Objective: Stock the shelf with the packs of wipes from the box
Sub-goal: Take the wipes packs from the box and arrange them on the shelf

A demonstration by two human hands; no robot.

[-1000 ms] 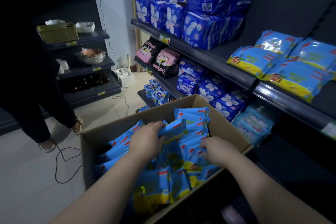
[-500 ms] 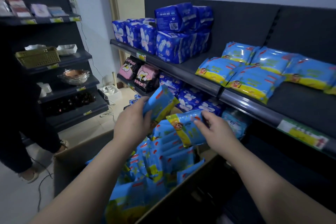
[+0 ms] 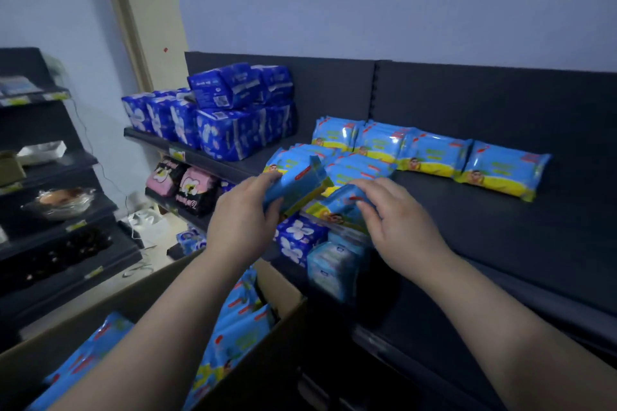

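Observation:
My left hand (image 3: 242,220) grips a blue and yellow pack of wipes (image 3: 298,182), tilted, at the front edge of the dark top shelf (image 3: 500,217). My right hand (image 3: 397,223) holds a second pack (image 3: 337,207) just right of it, over the shelf lip. Behind them, several matching packs (image 3: 434,155) lie in rows on the shelf. The cardboard box (image 3: 283,297) sits low at the front left, with several more packs (image 3: 240,330) inside.
Dark blue packs (image 3: 230,117) are stacked at the left end of the same shelf. Pink and black packs (image 3: 187,185) and flowered blue packs (image 3: 298,238) fill the lower shelves. A second dark shelving unit (image 3: 50,210) stands at the left across a tiled floor.
Both hands lifted a pack each out of the box and carried them up to the top shelf's front edge. The view rose from the box to the shelf.

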